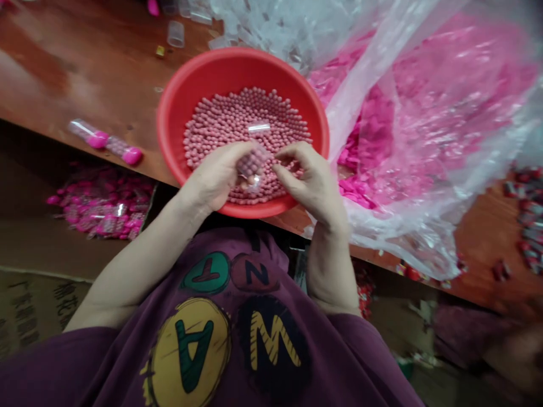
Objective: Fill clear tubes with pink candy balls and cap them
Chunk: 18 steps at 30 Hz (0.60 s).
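Over the red basin (169, 121), my left hand (218, 172) is closed around a clear plastic tube (251, 164) with pink beads showing inside it. The pink beads (220, 121) fill the bottom of the basin in a thick layer. Just right of the tube, my right hand (311, 178) is low over the beads, thumb and fingers curved and apart. No held thing shows between them. A clear glint (258, 129) lies above the tube, perhaps part of it or another tube.
Two tubes with pink caps (106, 141) lie on the wooden table (46, 85). Below them is a box of similar pink-capped tubes (106, 206). To the right, a plastic bag (424, 113) holds pink pieces. Clear tubes (271, 25) are heaped behind the basin.
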Tool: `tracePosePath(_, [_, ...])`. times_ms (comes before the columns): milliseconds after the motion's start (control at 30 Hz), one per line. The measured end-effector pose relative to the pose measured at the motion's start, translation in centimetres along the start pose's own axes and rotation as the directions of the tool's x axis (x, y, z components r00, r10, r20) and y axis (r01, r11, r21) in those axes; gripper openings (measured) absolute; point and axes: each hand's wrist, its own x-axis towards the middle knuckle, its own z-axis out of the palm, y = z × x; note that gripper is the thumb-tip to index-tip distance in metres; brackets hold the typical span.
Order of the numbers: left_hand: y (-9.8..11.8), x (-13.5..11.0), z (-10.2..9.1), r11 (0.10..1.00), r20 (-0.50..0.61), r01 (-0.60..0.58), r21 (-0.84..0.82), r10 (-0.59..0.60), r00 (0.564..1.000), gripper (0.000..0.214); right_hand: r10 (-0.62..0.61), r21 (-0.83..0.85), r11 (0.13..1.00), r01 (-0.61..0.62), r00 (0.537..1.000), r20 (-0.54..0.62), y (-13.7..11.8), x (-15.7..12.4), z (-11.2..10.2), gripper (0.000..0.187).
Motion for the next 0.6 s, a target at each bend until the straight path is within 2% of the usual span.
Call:
tracePosePath(67, [-0.1,0.0,-0.1,0.999,-0.037,-0.029,-0.023,0.028,0.999,0.027,-0.018,-0.089,0.996,0.010,0.995,-0.098,1.4,-1.2,-1.5,0.007])
tracePosePath(133, [-0.3,0.0,-0.2,0.998,-0.058,-0.050,-0.046,0.048,0.997,0.026,0.058,-0.122,0.988,-0.094,0.962,-0.268,3.6,-2.9,-4.4,0.013])
tracePosePath(200, [-0.4,-0.2,-0.2,0.996,-0.069,-0.068,-0.050,0.064,0.996,0.024,0.154,-0.159,0.955,-0.252,0.874,-0.461,6.2,-5.1,-8.0,0.015])
tracePosePath(233, [-0.4,-0.3,-0.3,0.997,-0.063,-0.069,-0.039,0.067,0.996,0.023,0.211,-0.213,0.909,-0.359,0.836,-0.507,7.5,-6.3,-9.6,0.015])
tracePosePath(300, [-0.5,-0.4,-0.5,0.998,-0.036,-0.061,-0.003,0.061,0.997,0.020,0.365,-0.321,0.767,-0.556,0.789,-0.495,9.9,-8.3,-11.9,0.014])
tracePosePath(333, [-0.6,-0.5,-0.6,0.998,-0.026,-0.058,0.015,0.058,0.998,0.020,0.437,-0.382,0.689,-0.616,0.773,-0.460,10.8,-9.0,-12.4,0.016])
tracePosePath(433, [-0.7,-0.6,-0.8,0.997,-0.044,-0.072,0.035,0.073,0.996,0.019,0.547,-0.558,0.522,-0.645,0.755,-0.361,12.9,-10.0,-11.8,0.026])
tracePosePath(533, [-0.7,-0.7,-0.6,0.997,-0.043,-0.070,0.032,0.071,0.997,0.018,0.568,-0.652,0.443,-0.616,0.755,-0.327,13.7,-9.9,-10.8,0.028])
tracePosePath(600, [-0.6,-0.8,-0.2,0.997,-0.062,-0.077,0.013,0.078,0.995,0.019,0.548,-0.637,0.459,-0.620,0.761,-0.346,13.6,-9.5,-10.8,0.022])
